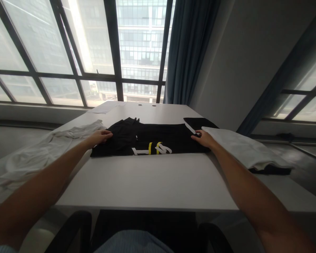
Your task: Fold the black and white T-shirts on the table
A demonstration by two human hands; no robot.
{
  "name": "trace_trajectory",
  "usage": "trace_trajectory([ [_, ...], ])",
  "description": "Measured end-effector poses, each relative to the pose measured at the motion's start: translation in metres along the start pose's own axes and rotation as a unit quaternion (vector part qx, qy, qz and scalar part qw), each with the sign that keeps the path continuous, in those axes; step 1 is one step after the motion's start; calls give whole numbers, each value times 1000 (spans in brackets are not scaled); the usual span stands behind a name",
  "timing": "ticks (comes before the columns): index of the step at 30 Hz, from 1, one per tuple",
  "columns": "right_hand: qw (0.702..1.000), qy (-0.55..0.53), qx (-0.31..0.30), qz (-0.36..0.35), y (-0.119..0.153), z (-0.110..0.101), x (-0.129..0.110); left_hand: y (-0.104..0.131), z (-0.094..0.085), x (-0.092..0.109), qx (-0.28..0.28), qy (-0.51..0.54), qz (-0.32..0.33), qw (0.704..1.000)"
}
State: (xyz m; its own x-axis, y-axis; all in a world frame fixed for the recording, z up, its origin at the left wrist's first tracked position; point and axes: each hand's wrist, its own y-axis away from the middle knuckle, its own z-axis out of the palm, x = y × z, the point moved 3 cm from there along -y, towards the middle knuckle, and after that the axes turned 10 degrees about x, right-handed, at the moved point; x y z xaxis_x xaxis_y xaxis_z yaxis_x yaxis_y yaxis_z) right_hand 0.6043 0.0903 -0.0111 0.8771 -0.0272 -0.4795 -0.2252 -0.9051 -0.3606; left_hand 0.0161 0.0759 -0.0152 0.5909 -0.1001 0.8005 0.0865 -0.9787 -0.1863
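Observation:
A black shirt with white and yellow print lies folded lengthwise across the middle of the white table. My left hand is at its left end, fingers pressed together on the cloth near the sleeve. At the right end, my right hand has its thumb and fingers closed on the cloth edge. The fingertips of both hands are partly hidden by the fabric or small in view.
A crumpled white garment lies on the table at the left. Folded white cloth rests over dark cloth at the right. Papers lie at the far left, with windows and a blue curtain beyond.

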Motion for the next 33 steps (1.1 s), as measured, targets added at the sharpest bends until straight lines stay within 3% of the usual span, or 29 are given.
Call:
trace_trajectory([
  [6, 999, 13, -47, 4, -5, 0, 20, 4, 1, 3, -2, -52, 28, 998],
  [13, 997, 9, 39, -62, -9, -2, 20, 8, -4, 18, 36, -13, 111, 993],
  [21, 993, 97, -36, -53, -5, 6, 19, 4, 3, 3, 63, -201, 111, 971],
  [27, 988, 132, -52, -53, -7, 7, 20, 5, 19, 13, 34, -243, 132, 960],
  [31, 991, 114, -17, -68, -7, 5, 20, 7, 10, 26, 155, -231, 242, 929],
  [33, 992, 105, 16, -71, -7, 4, 19, 5, 9, 24, 181, -245, 269, 914],
])
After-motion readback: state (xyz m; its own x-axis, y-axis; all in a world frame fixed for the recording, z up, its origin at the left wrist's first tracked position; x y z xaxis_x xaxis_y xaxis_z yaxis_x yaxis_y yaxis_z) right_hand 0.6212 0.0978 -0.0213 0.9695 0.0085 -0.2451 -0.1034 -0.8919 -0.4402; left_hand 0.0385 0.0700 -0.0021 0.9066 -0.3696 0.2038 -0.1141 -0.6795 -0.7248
